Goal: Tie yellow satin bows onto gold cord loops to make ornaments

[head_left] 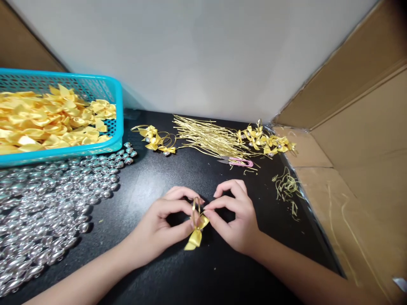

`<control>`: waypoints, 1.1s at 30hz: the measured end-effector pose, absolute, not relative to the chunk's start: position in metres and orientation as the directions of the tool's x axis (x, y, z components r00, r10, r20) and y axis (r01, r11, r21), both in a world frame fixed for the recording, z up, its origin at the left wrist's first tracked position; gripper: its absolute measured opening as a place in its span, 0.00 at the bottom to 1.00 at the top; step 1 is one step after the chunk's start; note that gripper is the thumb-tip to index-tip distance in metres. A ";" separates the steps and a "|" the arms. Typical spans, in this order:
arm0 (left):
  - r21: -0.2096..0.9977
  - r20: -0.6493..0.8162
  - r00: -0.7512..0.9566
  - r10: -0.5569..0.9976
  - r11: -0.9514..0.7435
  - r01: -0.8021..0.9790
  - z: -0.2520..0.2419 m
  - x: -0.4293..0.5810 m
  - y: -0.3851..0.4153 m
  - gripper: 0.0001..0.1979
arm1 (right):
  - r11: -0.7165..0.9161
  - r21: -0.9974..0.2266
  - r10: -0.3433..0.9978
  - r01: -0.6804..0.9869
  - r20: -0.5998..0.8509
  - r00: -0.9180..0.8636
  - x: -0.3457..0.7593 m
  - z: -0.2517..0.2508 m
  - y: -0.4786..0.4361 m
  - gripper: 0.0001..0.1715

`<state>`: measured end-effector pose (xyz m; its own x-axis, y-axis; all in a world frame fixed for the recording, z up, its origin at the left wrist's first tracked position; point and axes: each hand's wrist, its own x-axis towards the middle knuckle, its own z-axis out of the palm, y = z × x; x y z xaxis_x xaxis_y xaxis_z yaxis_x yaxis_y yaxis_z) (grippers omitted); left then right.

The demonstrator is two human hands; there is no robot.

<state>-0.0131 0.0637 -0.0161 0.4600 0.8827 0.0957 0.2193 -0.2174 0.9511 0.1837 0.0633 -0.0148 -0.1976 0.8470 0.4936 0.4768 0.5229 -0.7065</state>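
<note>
My 2 hands, left [159, 220] and right [235, 216], pinch the yellow ribbon bow [196, 233] and gold cord loop [196, 208]; tightening seems due.

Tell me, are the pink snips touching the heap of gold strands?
Touching. The head view shows the pink snips lying against the near edge of the gold strands, blades overlapping loose ends.

Craft workbench — bows [47, 120], beads [47, 199]

basket [118, 111] far left | beads [47, 199] before it | scissors [237, 161] right of beads
</note>
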 end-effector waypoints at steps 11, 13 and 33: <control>0.968 0.139 0.338 0.931 -0.199 0.153 -0.019 -0.008 0.062 0.10 | 0.618 -0.628 0.775 0.473 0.588 -0.232 0.183 -0.015 0.061 0.07; 0.969 0.152 0.311 0.938 -0.203 0.141 -0.019 -0.008 0.061 0.10 | 0.619 -0.628 0.774 0.473 0.591 -0.228 0.182 -0.015 0.061 0.07; 0.888 0.314 0.309 0.897 -0.393 0.240 -0.016 -0.005 0.061 0.10 | 0.678 -0.508 0.707 0.531 0.648 -0.283 0.185 -0.023 0.056 0.06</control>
<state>-0.0046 0.0605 -0.0163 0.3094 0.8975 0.3143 0.2395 -0.3934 0.8876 0.1854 0.0557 -0.0234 -0.2830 0.7068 0.6483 0.5306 0.6784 -0.5081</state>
